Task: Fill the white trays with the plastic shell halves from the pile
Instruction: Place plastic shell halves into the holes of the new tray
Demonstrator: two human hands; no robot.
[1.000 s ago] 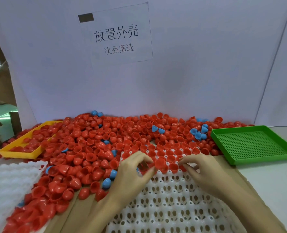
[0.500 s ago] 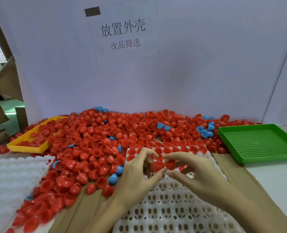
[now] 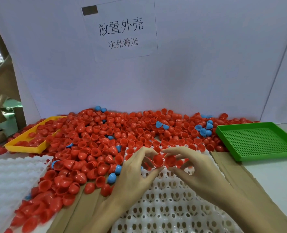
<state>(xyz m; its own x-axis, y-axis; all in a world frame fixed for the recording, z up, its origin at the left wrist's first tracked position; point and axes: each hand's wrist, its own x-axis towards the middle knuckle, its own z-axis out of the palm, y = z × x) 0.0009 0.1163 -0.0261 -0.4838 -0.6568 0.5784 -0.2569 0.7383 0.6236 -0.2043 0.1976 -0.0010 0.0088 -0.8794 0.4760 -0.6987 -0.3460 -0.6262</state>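
Note:
A big pile of red shell halves (image 3: 105, 137), with a few blue ones mixed in, covers the table's back and left. A white tray (image 3: 169, 204) with rows of holes lies in front of me; its far rows hold red shells. Over the tray's far part my left hand (image 3: 136, 174) pinches a red shell half (image 3: 157, 160) between thumb and fingers. Right beside it my right hand (image 3: 195, 170) pinches another red shell half (image 3: 170, 160). The two shells sit close together, open sides towards me.
A second white tray (image 3: 9, 179) lies at the left. A yellow tray (image 3: 24, 147) part-filled with red shells sits at the back left, a green perforated tray (image 3: 257, 142) at the right. Brown cardboard (image 3: 230, 169) lies under the trays. A white wall with a paper sign (image 3: 121, 29) stands behind.
Both hands have drawn together over the tray's far part and lifted slightly, each now holding a red shell half near the other. The view has shifted a little closer.

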